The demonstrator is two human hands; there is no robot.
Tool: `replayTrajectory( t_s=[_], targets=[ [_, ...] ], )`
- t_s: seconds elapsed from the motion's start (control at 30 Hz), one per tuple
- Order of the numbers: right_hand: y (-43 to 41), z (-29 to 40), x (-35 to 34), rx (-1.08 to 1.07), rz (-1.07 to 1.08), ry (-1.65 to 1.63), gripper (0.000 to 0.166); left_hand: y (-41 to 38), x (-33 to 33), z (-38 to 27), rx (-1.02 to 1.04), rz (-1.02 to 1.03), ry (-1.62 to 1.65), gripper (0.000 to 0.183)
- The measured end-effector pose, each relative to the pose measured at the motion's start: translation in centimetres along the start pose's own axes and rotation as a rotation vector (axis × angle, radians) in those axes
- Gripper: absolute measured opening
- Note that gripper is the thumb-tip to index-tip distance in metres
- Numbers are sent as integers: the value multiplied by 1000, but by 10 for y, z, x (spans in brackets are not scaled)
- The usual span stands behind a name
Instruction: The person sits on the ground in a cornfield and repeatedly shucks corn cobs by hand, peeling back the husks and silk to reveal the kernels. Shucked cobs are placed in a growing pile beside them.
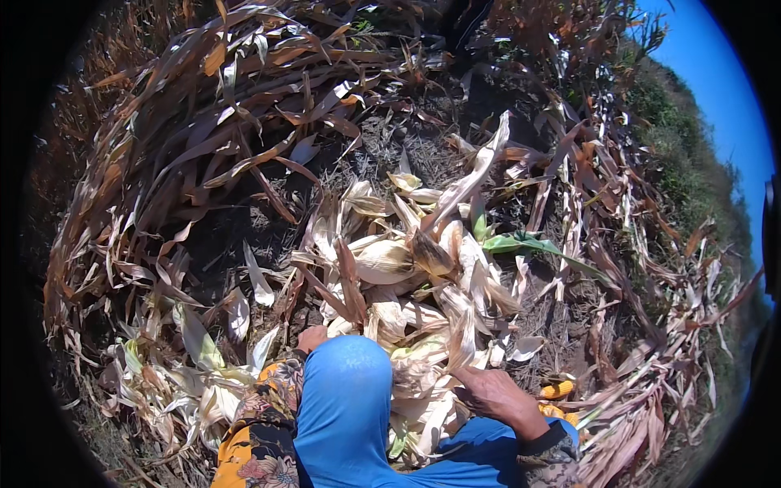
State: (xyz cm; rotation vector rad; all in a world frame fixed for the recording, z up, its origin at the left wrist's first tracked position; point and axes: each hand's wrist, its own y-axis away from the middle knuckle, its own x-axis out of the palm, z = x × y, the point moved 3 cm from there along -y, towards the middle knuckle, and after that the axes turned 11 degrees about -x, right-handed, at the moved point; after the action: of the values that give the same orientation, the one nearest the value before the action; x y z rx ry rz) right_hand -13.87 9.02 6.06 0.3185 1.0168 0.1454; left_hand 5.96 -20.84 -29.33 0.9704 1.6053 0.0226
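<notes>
A heap of corn ears in pale dry husks (384, 262) lies on the ground in front of my knees. My right hand (503, 396) reaches into the near right side of this heap, its fingertips against the papery husks (460, 341). Whether those fingers grip anything is hard to make out. Beside my blue-trousered knee (348, 378), only a small part of my left hand (312, 337) shows at the heap's left edge. The knee and the heap hide its fingers. Husked yellow corn cobs (556, 390) lie just beyond my right wrist.
Cut dry corn stalks (177, 140) are piled in a wide curve on the left. More dry stalks and leaves (634, 390) lie at the right. Loose stripped husks (201, 390) gather by my left sleeve. A green leaf (525, 243) crosses the heap's right side.
</notes>
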Motion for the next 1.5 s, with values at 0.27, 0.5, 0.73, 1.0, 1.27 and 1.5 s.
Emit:
replayTrajectory(
  t_s=[0.27, 0.5, 0.73, 1.0, 1.27, 1.5],
  targets=[
    [-7, 10, -10, -151, -332, 45, 25, 126, -173, 17, -26, -28, 386, 52],
    [-25, 58, -57, -286, -882, 244, 70, 220, -289, -101, 209, 238, 709, 47],
    [-22, 29, -63, -199, -753, 269, 63, 231, -311, -246, 617, 707, 777, 66],
    [0, 2, -63, 16, -849, -312, 57, 185, -291, -325, 773, 494, 1146, 42],
    [-19, -6, -54, 155, -851, -194, 52, 142, -266, -305, 616, 217, 1295, 14],
    [-34, 5, -58, 121, -900, 17, 46, 130, -265, -290, 493, 223, 1424, 16]
  ],
)
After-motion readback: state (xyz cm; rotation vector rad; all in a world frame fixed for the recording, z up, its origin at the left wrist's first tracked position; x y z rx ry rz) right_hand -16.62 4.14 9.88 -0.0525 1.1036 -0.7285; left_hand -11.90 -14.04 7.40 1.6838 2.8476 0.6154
